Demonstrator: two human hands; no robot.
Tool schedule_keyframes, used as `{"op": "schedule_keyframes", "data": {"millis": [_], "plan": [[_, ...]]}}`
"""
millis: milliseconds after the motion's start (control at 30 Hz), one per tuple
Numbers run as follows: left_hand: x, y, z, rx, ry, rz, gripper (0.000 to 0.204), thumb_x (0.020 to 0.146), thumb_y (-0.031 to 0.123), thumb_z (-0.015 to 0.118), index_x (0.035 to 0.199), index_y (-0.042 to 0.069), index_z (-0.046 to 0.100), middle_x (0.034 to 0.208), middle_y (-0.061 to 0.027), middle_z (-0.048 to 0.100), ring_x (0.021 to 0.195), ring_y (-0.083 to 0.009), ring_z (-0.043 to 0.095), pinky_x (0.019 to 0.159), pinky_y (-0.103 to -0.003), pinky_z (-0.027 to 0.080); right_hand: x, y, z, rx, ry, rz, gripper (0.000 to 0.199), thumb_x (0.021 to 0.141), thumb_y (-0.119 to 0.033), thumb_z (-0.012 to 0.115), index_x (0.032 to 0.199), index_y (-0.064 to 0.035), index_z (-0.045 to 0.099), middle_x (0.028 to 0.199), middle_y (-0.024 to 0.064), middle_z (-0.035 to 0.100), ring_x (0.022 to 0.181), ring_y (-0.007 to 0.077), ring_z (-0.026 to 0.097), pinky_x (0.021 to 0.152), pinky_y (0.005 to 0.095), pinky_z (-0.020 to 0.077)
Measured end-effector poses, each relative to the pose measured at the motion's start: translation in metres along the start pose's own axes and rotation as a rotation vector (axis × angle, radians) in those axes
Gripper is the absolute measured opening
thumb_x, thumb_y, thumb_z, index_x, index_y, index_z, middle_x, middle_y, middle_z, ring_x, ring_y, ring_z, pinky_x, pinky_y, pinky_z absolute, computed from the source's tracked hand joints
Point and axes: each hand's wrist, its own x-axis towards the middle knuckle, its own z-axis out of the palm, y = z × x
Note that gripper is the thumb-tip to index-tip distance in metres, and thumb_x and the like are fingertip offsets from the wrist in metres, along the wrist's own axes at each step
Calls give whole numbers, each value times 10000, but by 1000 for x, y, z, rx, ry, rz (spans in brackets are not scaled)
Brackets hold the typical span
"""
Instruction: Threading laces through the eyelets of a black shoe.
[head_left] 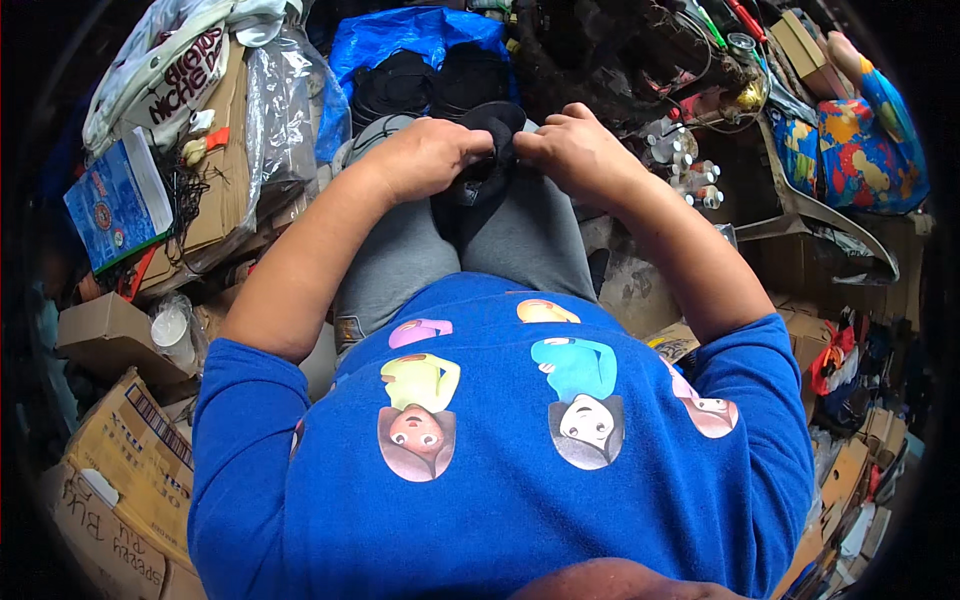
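Above my lap, my left hand [430, 157] pinches one side of a black, curved, soft-looking piece [496, 122] that could be part of a shoe or sandal. Across from it, my right hand [575, 150] pinches the other side, its thumb and forefinger closed at the edge. The piece bends into a loop between the two hands, and its lower part lies dark over my grey trousers [400, 255]. Just beyond, several black rounded pieces [395, 85] rest on a blue plastic sheet [360, 38]. Their exact kind is hard to make out.
At the left lie a blue book [115, 200], cardboard [225, 150] and a white printed bag [165, 70]; a carton [130, 480] sits lower. Small bottles [700, 180] cluster to the right. Farther right is part of another person in multicoloured patterned cloth [870, 150].
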Motion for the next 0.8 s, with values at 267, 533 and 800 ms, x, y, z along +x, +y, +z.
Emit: {"op": "schedule_keyframes", "data": {"millis": [267, 533, 800], "plan": [[-88, -3, -79, 79, 276, -331, 128, 825, 23, 559, 925, 62, 629, 815, -127, 635, 715, -249, 603, 647, -336, 469, -63, 53, -2, 886, 140, 701, 120, 822, -157, 648, 894, -62, 639, 687, -8, 548, 690, 141, 574, 683, 289, 472], [-3, 73, -62, -1240, 132, 38, 188, 937, 189, 535, 961, 8, 579, 919, -105, 643, 923, -184, 625, 787, -290, 497, 19, -5, -23, 2013, 455, 7, 291, 941, -306, 543, 923, -22, 600, 844, 60, 610, 800, 126, 577, 774, 280, 468], [-123, -10, -139, 144, 151, -291, 161, 777, 25, 655, 931, 2, 616, 876, -114, 592, 853, -232, 610, 745, -325, 497, -115, 52, 43, 648, 123, 496, 254, 865, -212, 619, 1055, -45, 633, 941, 132, 663, 858, 208, 625, 774, 307, 475]]}}
